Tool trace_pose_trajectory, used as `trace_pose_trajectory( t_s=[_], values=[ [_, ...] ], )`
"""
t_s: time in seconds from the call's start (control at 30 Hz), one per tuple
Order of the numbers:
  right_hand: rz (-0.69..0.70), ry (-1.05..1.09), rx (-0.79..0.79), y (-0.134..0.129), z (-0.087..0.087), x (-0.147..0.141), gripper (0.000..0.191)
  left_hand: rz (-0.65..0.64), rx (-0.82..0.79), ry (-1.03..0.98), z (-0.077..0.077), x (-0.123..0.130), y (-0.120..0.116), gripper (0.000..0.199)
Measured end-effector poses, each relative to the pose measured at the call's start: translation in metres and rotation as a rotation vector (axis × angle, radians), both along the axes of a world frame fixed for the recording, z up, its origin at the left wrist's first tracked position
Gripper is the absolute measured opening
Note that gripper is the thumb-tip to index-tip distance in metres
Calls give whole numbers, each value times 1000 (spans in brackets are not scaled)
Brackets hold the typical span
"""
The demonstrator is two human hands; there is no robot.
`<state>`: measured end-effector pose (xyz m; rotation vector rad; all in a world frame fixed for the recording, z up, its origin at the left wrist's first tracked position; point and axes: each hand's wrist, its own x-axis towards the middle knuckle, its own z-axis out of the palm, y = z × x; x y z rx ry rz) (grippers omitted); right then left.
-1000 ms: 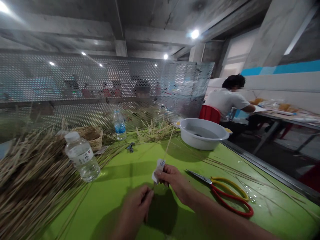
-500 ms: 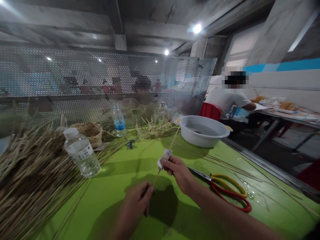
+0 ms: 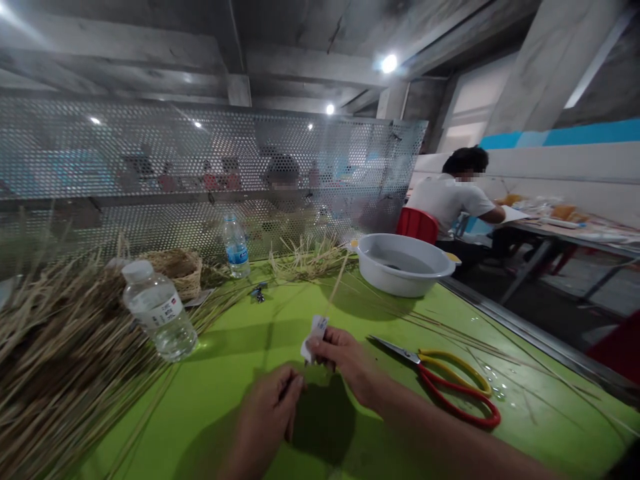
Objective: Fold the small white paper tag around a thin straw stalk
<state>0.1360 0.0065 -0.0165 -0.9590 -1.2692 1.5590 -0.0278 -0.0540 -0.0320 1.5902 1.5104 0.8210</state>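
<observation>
Between the thumb and fingers of my right hand (image 3: 345,360) is a small white piece with blue print (image 3: 316,335), wrapped around a thin straw strip (image 3: 337,285). The strip slants up toward the grey basin. My left hand (image 3: 275,407) is closed, thumb against fingers, just left of and below the right hand; what it pinches is too small to make out. Scissors (image 3: 420,360) with one yellow and one red handle lie open on the green table (image 3: 235,360), right of my right hand.
Water bottles (image 3: 163,317) (image 3: 236,250) and a woven basket (image 3: 185,273) stand left, near a big straw bundle (image 3: 65,360). A grey basin (image 3: 405,263) holds water. Loose strips (image 3: 450,327) lie right. A perforated screen (image 3: 200,173) stands behind. A person (image 3: 450,193) sits at another table.
My right hand has moved slightly left and down with the white piece, closer to my left hand. The strip's lower part no longer shows clearly between the hands.
</observation>
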Motion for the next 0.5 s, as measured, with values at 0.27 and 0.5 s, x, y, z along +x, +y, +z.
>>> trace_pose_trajectory(
  t_s=[0.27,0.5],
  values=[
    [-91,-2,54,4,1,4,29,-1,8,-3,-5,-2,0,31],
    [-12,-25,47,0,2,2,30,-10,31,3,-1,-1,0,30]
  ],
)
